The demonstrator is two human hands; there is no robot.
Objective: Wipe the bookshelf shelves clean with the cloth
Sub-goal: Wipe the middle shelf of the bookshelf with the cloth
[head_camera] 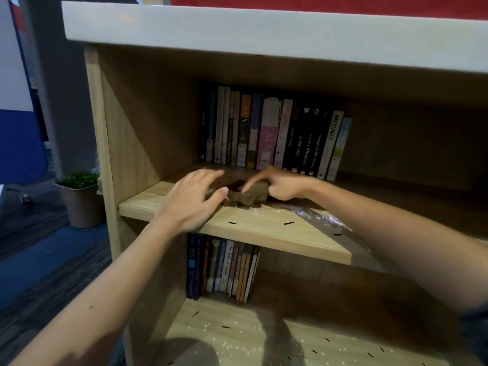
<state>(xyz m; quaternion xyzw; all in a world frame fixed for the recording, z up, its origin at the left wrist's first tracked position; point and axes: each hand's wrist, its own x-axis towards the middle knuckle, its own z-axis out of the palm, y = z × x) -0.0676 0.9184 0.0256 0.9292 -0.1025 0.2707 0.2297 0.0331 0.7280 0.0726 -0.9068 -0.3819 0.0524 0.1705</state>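
Observation:
A small brown cloth [247, 197] lies bunched on the middle shelf [264, 228] of a light wooden bookshelf. My right hand [280, 186] rests on the cloth's right side, index finger stretched over it and pinching its top. My left hand [195, 199] hovers at the cloth's left edge with fingers spread, the thumb touching the fabric. White specks and short dark bits lie on the shelf to the right of the cloth. The bottom shelf [237, 336] carries the same specks and dark bits.
A row of upright books [274, 133] stands at the back of the middle shelf, right behind the hands. More books [221, 268] stand at the back left of the bottom shelf. A potted plant [79, 199] sits on the floor left of the bookshelf.

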